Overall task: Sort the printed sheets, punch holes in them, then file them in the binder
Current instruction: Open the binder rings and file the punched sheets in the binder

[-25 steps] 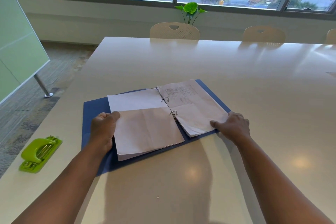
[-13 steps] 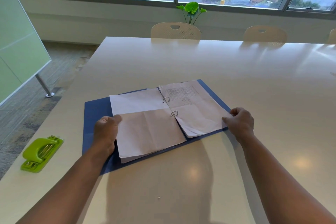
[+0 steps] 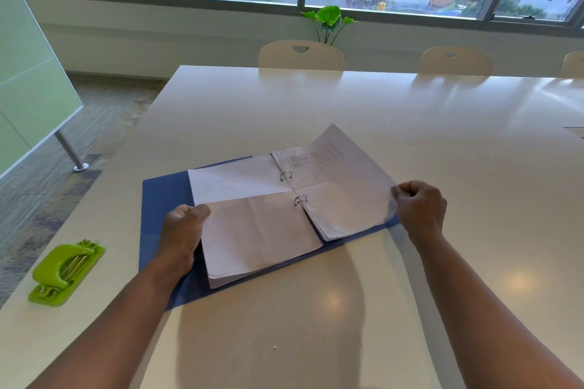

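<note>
An open blue binder (image 3: 161, 199) lies flat on the white table (image 3: 379, 110), with white sheets filed on its two metal rings (image 3: 297, 188). The left stack (image 3: 252, 224) shows blank, creased backs. The right stack (image 3: 341, 186) shows printed text, and its top sheet curls upward. My left hand (image 3: 181, 234) grips the left edge of the left stack, thumb on top. My right hand (image 3: 420, 207) pinches the right edge of the top right sheet and lifts it off the stack.
A lime-green hole punch (image 3: 64, 271) sits near the table's left edge. Three pale chairs (image 3: 301, 55) stand along the far side, below a window with a small green plant (image 3: 328, 20). A glass partition (image 3: 28, 79) stands on the left.
My right hand has curled round the right edge of the top printed sheet and raised it, so the sheet now bows up. My left hand stays on the left stack.
</note>
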`<state>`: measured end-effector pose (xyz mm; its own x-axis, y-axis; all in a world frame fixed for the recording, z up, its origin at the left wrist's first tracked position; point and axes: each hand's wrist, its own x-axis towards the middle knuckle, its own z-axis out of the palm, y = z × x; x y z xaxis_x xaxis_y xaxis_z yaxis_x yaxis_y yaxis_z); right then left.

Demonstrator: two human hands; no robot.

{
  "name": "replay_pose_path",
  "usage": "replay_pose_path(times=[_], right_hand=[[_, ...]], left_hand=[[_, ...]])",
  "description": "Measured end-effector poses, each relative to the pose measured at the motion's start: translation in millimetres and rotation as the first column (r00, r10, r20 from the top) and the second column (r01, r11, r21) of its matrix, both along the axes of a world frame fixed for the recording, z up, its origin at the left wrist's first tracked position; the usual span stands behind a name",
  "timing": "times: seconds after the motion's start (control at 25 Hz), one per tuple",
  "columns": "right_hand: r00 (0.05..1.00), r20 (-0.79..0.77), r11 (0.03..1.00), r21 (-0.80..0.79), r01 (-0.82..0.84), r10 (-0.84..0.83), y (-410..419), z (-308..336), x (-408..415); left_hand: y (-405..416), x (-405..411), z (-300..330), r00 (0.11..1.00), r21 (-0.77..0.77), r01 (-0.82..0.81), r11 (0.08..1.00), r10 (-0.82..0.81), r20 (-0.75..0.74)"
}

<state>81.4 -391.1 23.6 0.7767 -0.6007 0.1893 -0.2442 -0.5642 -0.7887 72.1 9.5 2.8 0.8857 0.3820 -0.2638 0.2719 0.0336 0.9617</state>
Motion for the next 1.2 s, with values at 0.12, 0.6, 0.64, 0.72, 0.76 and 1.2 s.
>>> replay_pose_path(times=[0.12,0.6,0.64,0.72,0.76,1.2], right_hand=[[0.998,0.047,0.987,-0.153,-0.044,0.052,18,17,-2],[0.598,0.268,0.654,-0.247,-0.715,0.755,176,54,-48],[0.566,0.243,0.615,-0.273,-0.740,0.788,186,48,-49],[0.532,0.192,0.565,-0.294,-0.771,0.825,202,36,-50],[0.524,0.176,0.552,-0.292,-0.781,0.833,209,30,-51],[0.712,0.084,0.717,-0.116,-0.688,0.697,171,12,-43]], left_hand=[[1,1,-2,1.000,-0.010,0.011,1.000,-0.010,0.011],[1,-2,-8,0.989,0.038,0.121,0.992,-0.124,0.079],[1,-3,-7,0.991,0.013,0.113,0.994,-0.114,0.075],[1,-3,-4,0.994,-0.028,0.101,0.994,-0.100,0.050],[2,-3,-2,0.993,-0.045,0.111,0.993,-0.110,0.037],[2,-1,-1,0.999,-0.050,0.045,0.998,-0.045,0.002]])
